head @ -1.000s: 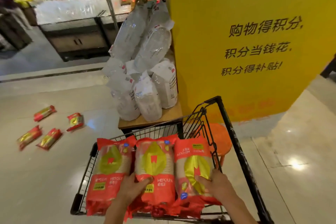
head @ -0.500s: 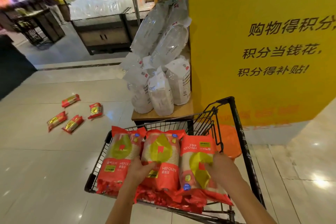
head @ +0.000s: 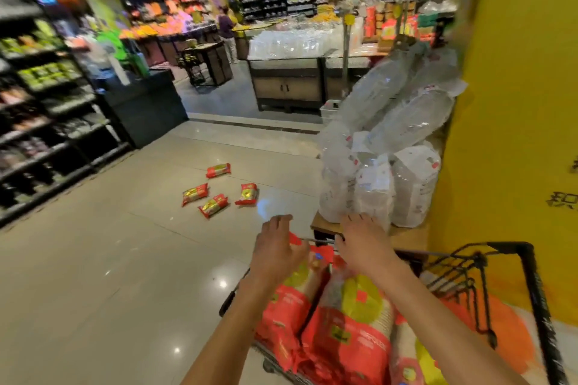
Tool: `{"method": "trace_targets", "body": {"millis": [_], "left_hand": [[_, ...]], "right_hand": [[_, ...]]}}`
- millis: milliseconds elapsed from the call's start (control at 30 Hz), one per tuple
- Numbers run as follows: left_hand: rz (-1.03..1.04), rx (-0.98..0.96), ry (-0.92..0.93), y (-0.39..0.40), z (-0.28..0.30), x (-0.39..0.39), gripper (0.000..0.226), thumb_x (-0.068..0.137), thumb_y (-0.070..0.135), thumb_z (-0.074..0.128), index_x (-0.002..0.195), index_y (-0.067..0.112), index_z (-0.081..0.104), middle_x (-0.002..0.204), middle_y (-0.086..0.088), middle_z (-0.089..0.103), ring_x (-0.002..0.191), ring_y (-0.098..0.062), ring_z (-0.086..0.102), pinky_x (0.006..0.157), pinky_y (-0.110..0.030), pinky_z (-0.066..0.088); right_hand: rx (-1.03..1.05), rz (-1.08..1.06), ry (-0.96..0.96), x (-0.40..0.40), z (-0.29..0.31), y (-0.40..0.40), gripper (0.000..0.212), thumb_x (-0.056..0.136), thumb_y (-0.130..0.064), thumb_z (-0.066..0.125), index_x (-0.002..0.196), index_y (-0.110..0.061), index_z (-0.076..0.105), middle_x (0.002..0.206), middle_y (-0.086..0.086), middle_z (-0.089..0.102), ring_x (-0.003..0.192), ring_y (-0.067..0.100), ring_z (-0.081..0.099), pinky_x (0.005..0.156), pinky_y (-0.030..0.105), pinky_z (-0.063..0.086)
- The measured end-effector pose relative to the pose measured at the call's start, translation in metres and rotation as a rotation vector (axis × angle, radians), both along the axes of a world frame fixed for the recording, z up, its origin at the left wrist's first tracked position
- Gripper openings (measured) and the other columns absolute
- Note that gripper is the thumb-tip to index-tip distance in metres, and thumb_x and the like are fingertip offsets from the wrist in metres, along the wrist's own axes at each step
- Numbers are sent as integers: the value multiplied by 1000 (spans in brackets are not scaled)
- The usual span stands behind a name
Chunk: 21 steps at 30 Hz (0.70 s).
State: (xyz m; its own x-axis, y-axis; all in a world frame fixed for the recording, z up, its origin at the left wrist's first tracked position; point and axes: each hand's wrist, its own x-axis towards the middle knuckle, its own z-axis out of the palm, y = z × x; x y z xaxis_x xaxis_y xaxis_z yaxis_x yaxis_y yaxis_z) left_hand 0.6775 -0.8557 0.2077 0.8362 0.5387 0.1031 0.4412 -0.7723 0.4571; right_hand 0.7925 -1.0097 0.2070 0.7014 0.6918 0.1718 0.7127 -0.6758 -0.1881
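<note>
The left hand (head: 275, 245) and right hand (head: 364, 247) are wide and hold nothing, up over the red packs (head: 353, 331) in the cart (head: 529, 275); loose packs (head: 213, 206) lie on the floor (head: 93, 259); someone could slip on them.

Both hands (head: 276, 248) (head: 364, 247) fwd, fingers relaxed

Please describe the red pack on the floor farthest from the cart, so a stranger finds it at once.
On the pale floor left of the black cart lie four red packs. The wanted pack is rearmost, alone beyond the other three.
</note>
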Motion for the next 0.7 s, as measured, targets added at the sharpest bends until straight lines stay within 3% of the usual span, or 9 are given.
{"method": "trace_targets", "body": {"millis": [167, 467, 700], "left_hand": [[124, 82, -15, 80, -7, -58, 64, 94, 46, 57, 149, 17, 42, 158, -4, 36, 145, -22, 33, 110, -36, 35], [270, 117, 85, 275, -36, -147, 69, 94, 51, 53, 153, 20, 35, 163, -4, 28, 149, -21, 27, 115, -34, 31], [290, 0, 221, 408, -62, -193, 64, 95, 45, 51, 150, 17, 35, 155, -2, 39, 135, -21, 44, 105, -32, 40]], "right_hand": [[98, 191, 40, -37, -2, 107, 47, 97, -31, 51, 142, -14, 51, 140, 5, 54, 128, 28, 50, 106, 39, 36], [-56, 338, 82, -91, -39, 323, 54, 97, -39, 48, 146, -17, 45, 142, 6, 50, 129, 27, 49, 108, 37, 36], [-51, 325, 229, -119, -55, 464, 48, 99, -36, 48, 143, -17, 46, 135, 2, 54, 126, 22, 48, 99, 31, 42]]}}
